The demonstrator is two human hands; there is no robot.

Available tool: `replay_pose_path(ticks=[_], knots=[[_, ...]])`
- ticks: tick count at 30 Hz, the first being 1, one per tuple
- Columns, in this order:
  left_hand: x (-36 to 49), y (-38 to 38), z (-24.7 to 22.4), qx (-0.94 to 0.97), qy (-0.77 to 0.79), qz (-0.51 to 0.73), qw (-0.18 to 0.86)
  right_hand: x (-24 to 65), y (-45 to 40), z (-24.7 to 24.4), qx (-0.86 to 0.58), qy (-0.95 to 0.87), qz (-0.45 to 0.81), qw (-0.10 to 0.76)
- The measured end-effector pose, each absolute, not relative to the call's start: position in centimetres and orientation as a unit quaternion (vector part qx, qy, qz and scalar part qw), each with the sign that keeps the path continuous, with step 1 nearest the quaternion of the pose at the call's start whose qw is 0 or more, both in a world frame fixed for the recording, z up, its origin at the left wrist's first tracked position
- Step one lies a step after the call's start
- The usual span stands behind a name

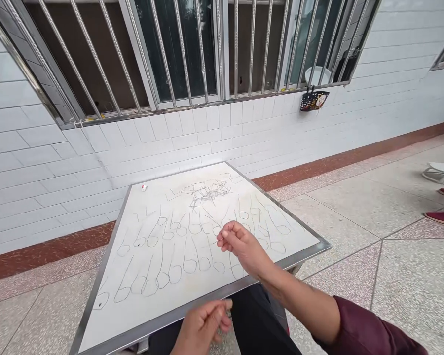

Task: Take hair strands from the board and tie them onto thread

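Note:
A white table [133, 315] with a grey metal rim carries rows of thin dark wire-like pieces [164, 280], many curled into a loop at one end. A tangled heap of similar pieces [209, 193] lies towards the far side. Above the table's right part is my right hand [240, 244], thumb and fingers pinched together; anything between them is too small to name. My left hand [207, 323] is at the near edge, thumb and forefinger pressed together, and what it may hold cannot be made out.
A small red and white object [144, 188] lies at the table's far left corner. Behind stand a white tiled wall [192, 128] and a barred window. A black basket [314, 100] hangs there. At the right are a person's dark red shoes [442, 217] and a white round stool [442, 172].

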State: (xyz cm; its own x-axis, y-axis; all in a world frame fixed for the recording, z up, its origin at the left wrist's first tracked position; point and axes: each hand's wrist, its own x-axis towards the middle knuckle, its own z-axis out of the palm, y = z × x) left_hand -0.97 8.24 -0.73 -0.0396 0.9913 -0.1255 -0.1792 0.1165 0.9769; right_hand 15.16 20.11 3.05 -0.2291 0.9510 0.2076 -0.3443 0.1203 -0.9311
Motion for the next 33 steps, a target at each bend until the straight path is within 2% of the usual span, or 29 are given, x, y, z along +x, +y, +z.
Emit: replay_pose_path(ticks=[3, 8, 12, 14, 16, 19, 21, 23, 28, 33], knots=[[-1.1, 7.6, 0.9, 0.397, 0.508, 0.557, 0.523, 13.8, 15.7, 2.5, -0.311, -0.568, 0.514, 0.563], [-0.1, 5.6, 2.0, 0.322, 0.510, 0.646, 0.468, 14.1, 11.6, 1.7, -0.284, -0.771, 0.170, 0.544], [0.6, 4.8, 2.1, 0.294, 0.473, 0.685, 0.469, 14.2, 9.9, 1.5, -0.233, -0.827, 0.101, 0.501], [0.6, 4.6, 2.3, 0.265, 0.459, 0.707, 0.468, 14.1, 9.3, 1.1, -0.214, -0.832, 0.125, 0.497], [0.3, 4.4, 2.5, 0.241, 0.449, 0.720, 0.472, 13.9, 8.9, 0.6, -0.227, -0.796, 0.191, 0.528], [0.0, 4.1, 2.7, 0.240, 0.448, 0.722, 0.469, 13.6, 8.7, -0.1, -0.299, -0.663, 0.384, 0.569], [0.0, 4.0, 2.6, 0.256, 0.452, 0.714, 0.469, 13.5, 8.8, -0.2, -0.321, -0.580, 0.513, 0.545], [0.2, 4.0, 2.3, 0.269, 0.458, 0.698, 0.480, 13.4, 8.8, 0.0, -0.316, -0.539, 0.590, 0.512], [0.7, 4.3, 1.8, 0.267, 0.441, 0.693, 0.504, 13.3, 8.7, 0.2, -0.279, -0.445, 0.681, 0.511], [0.4, 4.3, 2.3, 0.249, 0.393, 0.718, 0.518, 13.3, 8.2, -0.2, -0.262, -0.417, 0.709, 0.505]])
